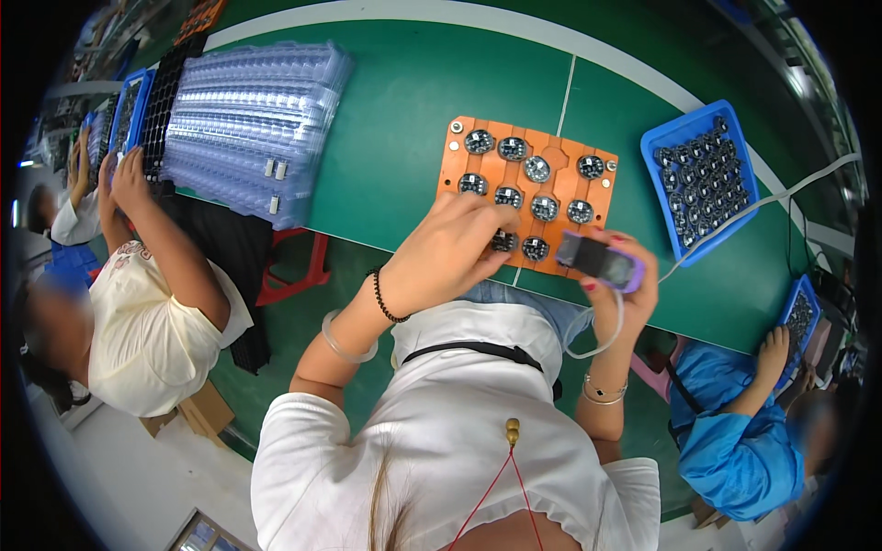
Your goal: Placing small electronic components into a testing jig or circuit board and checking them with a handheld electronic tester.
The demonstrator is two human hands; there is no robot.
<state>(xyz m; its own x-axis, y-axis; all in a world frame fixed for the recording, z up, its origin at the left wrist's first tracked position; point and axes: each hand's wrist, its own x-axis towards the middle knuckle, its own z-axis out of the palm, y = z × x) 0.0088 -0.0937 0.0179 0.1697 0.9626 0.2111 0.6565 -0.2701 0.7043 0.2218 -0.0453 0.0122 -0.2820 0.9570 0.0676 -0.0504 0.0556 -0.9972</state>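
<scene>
An orange fixture plate (551,151) lies near the table's front edge, bearing several small round electronic parts (544,209) in rows. My left hand (455,241) is over the plate's lower left corner, with thumb and fingers closed around a dark round part (503,241) in its seat. In my right hand (634,275) is a small boxy black device with purple edges (597,261), blurred a little, a pale cable looping below it. The device hovers by the plate's lower right corner and hides part of it.
A blue tray (650,147) full of similar round parts stands on the green table (404,101) at right, with a white cable (781,195) crossing it. Stacked clear plastic trays (248,119) lie at left. Co-workers sit on both sides (165,321) (740,441).
</scene>
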